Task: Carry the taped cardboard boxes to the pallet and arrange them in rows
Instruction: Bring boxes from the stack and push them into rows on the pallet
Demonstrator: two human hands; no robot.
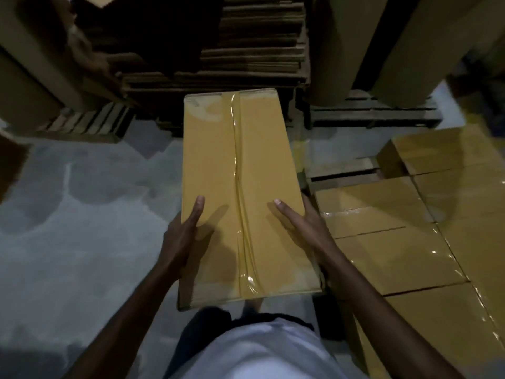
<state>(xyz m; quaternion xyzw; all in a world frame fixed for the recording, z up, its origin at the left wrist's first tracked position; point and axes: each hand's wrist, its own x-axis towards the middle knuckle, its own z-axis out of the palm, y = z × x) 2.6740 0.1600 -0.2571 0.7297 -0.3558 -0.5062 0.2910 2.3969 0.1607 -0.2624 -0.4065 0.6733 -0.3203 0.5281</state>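
Grey floor (82, 214) lies under my left grip (183, 233) and right grip (303, 228), both clamped on one box (237, 173) yet to place, with taped rows (396, 242) partly covering the pallet (344, 173) just right.

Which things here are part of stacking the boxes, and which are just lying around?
Part of the job: taped box, held by left hand and right hand; stacked boxes; pallet.
Lying about: flat cardboard pile; big rolls.
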